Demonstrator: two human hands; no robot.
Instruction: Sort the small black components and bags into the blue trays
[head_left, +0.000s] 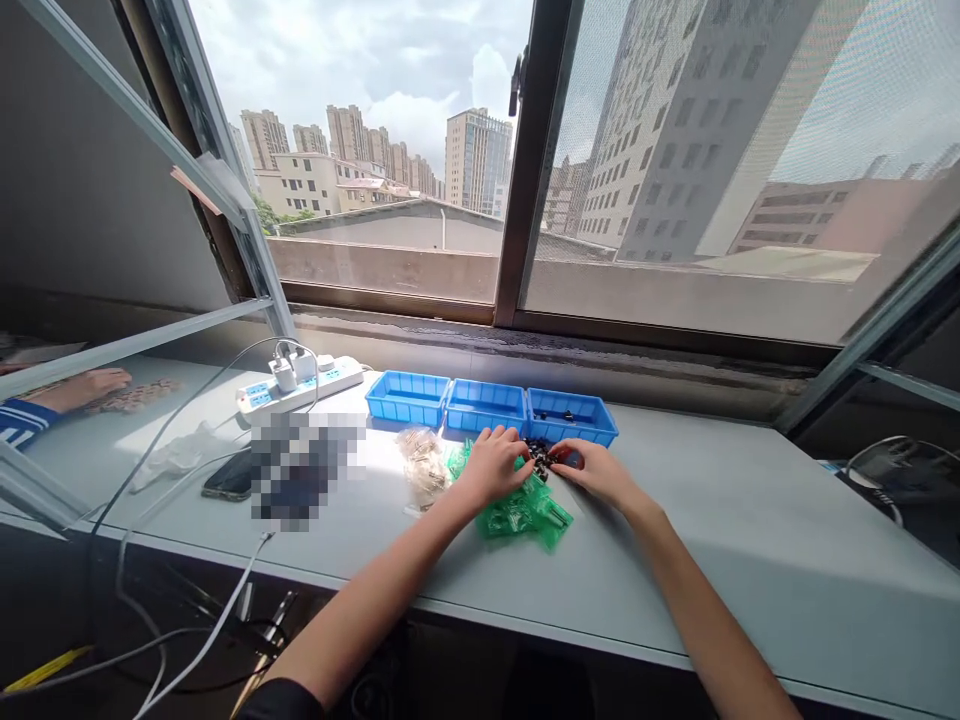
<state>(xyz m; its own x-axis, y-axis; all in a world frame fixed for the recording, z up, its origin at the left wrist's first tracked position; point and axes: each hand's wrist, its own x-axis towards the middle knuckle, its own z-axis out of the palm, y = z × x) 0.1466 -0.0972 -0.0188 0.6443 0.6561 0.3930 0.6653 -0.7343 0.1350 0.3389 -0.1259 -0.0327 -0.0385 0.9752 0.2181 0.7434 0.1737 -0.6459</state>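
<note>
Small black parts (pixel 539 458) lie in a pile on the grey table, between my two hands. My left hand (pixel 496 466) rests over green plastic bags (pixel 517 512), its curled fingertips at the pile's left edge. On the pile's right side, my right hand (pixel 592 468) has thumb and fingers curled at the parts. Whatever either hand holds is too small to make out. Behind the hands stand three blue trays: the right one (pixel 574 428) has a few dark pieces in it, beside the middle tray (pixel 486 408) and the left tray (pixel 407 400).
A clear bag of pale pieces (pixel 424 466) lies left of the green bags. Further left are a power strip (pixel 300 388), a phone (pixel 227 476), cables and crumpled plastic (pixel 176 455). Another person's hand (pixel 94 387) is at the far left, by small pieces. Metal frames flank the table.
</note>
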